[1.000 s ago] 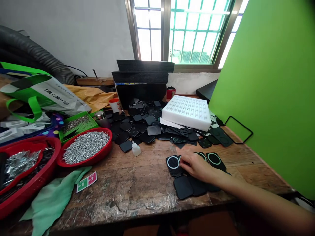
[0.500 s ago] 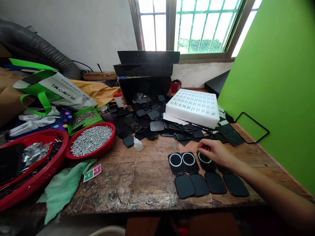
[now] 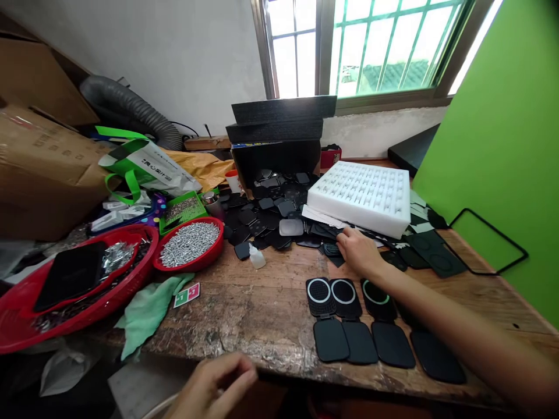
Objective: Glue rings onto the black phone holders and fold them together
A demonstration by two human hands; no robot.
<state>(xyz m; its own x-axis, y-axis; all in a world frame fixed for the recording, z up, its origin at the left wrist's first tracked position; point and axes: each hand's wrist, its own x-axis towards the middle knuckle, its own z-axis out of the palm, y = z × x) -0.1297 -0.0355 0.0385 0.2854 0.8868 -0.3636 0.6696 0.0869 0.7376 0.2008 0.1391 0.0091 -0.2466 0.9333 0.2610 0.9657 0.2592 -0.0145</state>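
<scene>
My right hand (image 3: 360, 251) reaches to the front edge of a pile of thin black sheets, beside a black textured piece (image 3: 332, 250). Its fingers are bent together, and their tips are partly hidden. Nearer me lie several hinged black cases, opened flat. White rings show on the left case (image 3: 319, 291), the second case (image 3: 344, 293) and the third case (image 3: 375, 292). Under my right forearm, another case is partly covered, its smooth black lid (image 3: 438, 356) in view. My left hand (image 3: 218, 387) is at the bench's front edge, loosely curled, with a gap between thumb and forefinger and nothing visible in it.
A white foam tray (image 3: 360, 195) stands behind the black sheets. Many black plates (image 3: 271, 218) are heaped at the back. A small dropper bottle (image 3: 257, 258), a red bowl of metal pins (image 3: 190, 244), a larger red basin (image 3: 26, 326) and a green cloth (image 3: 151, 311) lie leftward.
My right hand has moved from the third case back to the black sheets. My left hand has come into view at the bottom. The view has shifted to the left.
</scene>
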